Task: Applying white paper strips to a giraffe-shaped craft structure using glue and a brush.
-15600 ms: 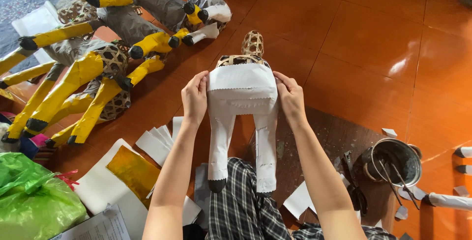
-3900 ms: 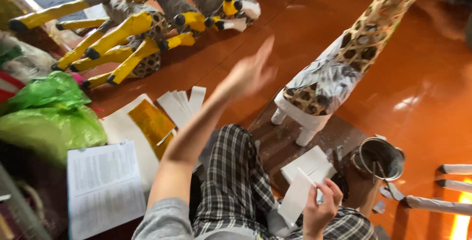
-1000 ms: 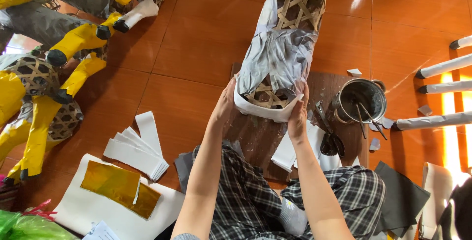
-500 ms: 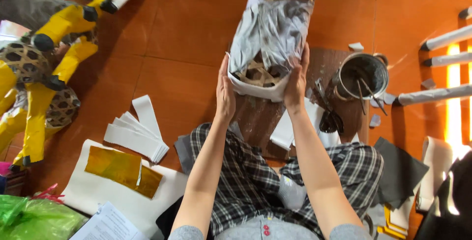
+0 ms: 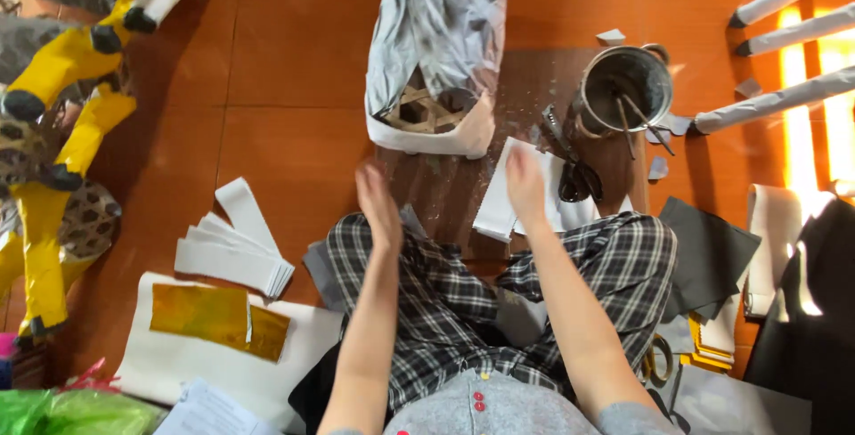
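A woven giraffe figure, partly covered in grey and white paper, lies on a wooden board on the floor in front of me. Its open end shows the basket weave inside. My left hand is blurred, fingers apart, held above my checked-trousered knee just below the figure. It holds nothing. My right hand rests flat on a stack of white paper pieces beside the figure. A metal pot with brushes stands to the right of it.
Painted yellow giraffe figures lie at the left. White paper strips and a white sheet with a yellow patch lie near my left knee. Dark paper sheets, scissors and white paper-wrapped legs are at the right.
Both hands have let go of the figure's open end and drawn back toward me. The right hand has come down onto the white paper pieces.
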